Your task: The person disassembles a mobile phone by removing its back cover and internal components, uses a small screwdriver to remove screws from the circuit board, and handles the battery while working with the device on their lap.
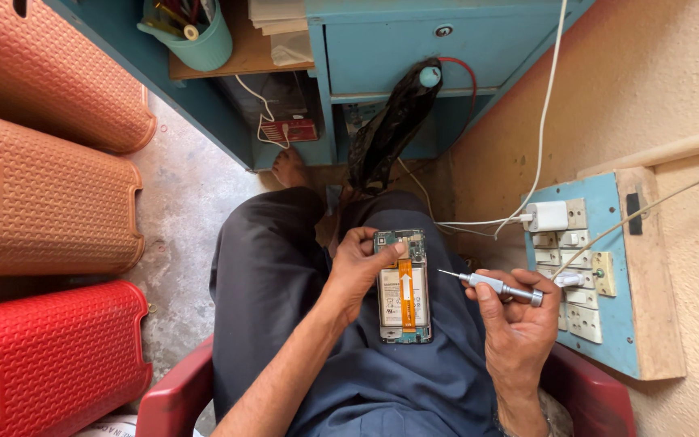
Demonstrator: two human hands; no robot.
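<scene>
Cramped workshop corner, seen from above: bare concrete floor (pixel 180 202) at left of frame, tan wall at right, a teal desk (pixel 398 48) with one drawer across the top. Item one: opened phone (pixel 404 287), back cover off, battery and an orange ribbon cable exposed, lying on the person's lap at centre frame; its long axis runs top to bottom of the frame, circuit-board end uppermost. Item two: left hand (pixel 359 267), fingers curled round the phone's left edge, thumb pressed on the upper part near the board, grasping it steady. Item three: right hand (pixel 515 320), just right of the phone and apart from it, clenched round a small grey precision screwdriver (pixel 495 285) held almost level, tip pointing left toward the phone's right edge and not touching it. The left hand is the nearer, being in contact. Surroundings: teal switchboard (pixel 600 275) with sockets and a white charger plugged in, right of frame; three woven-pattern plastic stools (pixel 50 202), orange and red, stacked along the left; green tool cup (pixel 196 40), upper left; red chair arms at the bottom edge.
</scene>
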